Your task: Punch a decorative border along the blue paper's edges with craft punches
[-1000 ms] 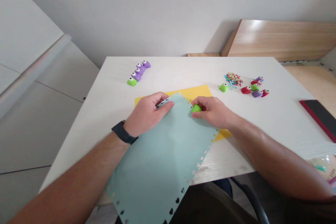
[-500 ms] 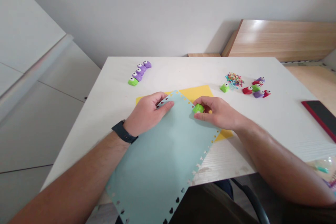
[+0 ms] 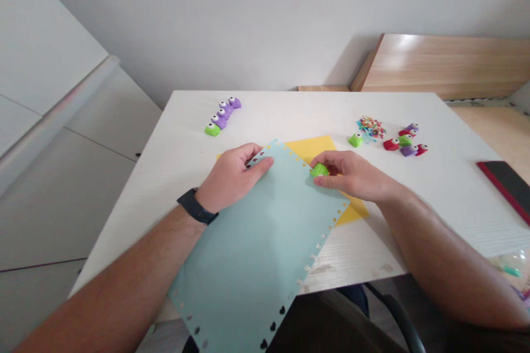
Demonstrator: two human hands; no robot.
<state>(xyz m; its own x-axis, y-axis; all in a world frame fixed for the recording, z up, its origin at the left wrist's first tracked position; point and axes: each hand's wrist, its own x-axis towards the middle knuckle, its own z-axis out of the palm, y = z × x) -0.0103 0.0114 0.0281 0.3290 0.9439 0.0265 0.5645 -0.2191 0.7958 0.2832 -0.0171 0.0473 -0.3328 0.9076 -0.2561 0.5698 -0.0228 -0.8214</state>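
Note:
A light blue sheet of paper (image 3: 256, 231) with punched shapes along its edges slants across the table's front edge. My left hand (image 3: 236, 174) pinches its upper left edge, thumb on top and fingers underneath. At the upper right edge, my right hand (image 3: 350, 174) is closed around a green craft punch (image 3: 319, 170) with a frog-like shape, which sits against the paper's border. Beneath the blue sheet lies a yellow sheet (image 3: 314, 148), partly covered.
Purple and green punches (image 3: 221, 116) stand in a row at the back left. To the right are a pile of coloured paper bits (image 3: 371, 127), a lone green punch (image 3: 355, 140) and a cluster of punches (image 3: 408, 142). A dark phone-like object with a red edge (image 3: 503, 185) lies far right.
My right hand and the green punch have shifted slightly right along the paper's upper right edge. My left hand keeps its grip on the sheet.

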